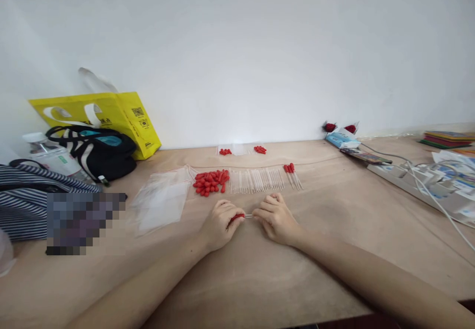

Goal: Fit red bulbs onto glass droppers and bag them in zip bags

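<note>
My left hand (221,224) is closed around a red bulb-shaped piece (237,216), which shows between thumb and fingers. My right hand (275,220) pinches a thin pale stick (248,215) that spans the short gap to the red piece; whether its tip is inside the piece is hidden. Beyond my left hand lies a pile of red bulb-shaped pieces (211,181). To its right is a row of thin pale sticks (256,180). Farther right, a few sticks with red ends (292,173) lie side by side.
Clear plastic bags (163,200) lie left of the pile. Two small red groups (225,152) sit near the wall. A yellow bag (126,121), a black bag (111,156) and a striped cloth item (22,200) stand left. A power strip (408,185) with cables lies right.
</note>
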### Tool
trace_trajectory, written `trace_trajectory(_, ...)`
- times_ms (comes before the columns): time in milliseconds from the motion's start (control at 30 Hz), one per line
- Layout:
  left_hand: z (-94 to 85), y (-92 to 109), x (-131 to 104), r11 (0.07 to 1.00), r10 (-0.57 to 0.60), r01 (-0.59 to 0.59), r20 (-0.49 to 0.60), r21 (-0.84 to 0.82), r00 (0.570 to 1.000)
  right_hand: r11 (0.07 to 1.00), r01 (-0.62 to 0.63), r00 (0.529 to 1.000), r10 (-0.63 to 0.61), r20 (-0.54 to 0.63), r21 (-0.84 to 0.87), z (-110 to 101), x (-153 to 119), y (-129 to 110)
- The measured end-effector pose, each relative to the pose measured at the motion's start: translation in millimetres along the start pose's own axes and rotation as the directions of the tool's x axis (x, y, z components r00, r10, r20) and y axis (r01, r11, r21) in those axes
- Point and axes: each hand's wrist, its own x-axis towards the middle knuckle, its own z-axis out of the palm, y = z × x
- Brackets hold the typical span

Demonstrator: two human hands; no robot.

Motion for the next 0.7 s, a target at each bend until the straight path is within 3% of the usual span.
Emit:
trace_trajectory(333, 0.1, 1, 0, 1.000, 0.007, -0.008, 0.039, 0.030, 0.999, 0.999, -0.017, 0.999, 0.015, 0.044, 0.046, 4, 2, 0)
trace_trajectory(700, -3.8, -6, 2, 0.996, -0.025, 0.027, -0.025, 0.086, 0.999, 0.998, -0.054, 0.997, 0.052, 0.065, 0.024, -2, 5, 12)
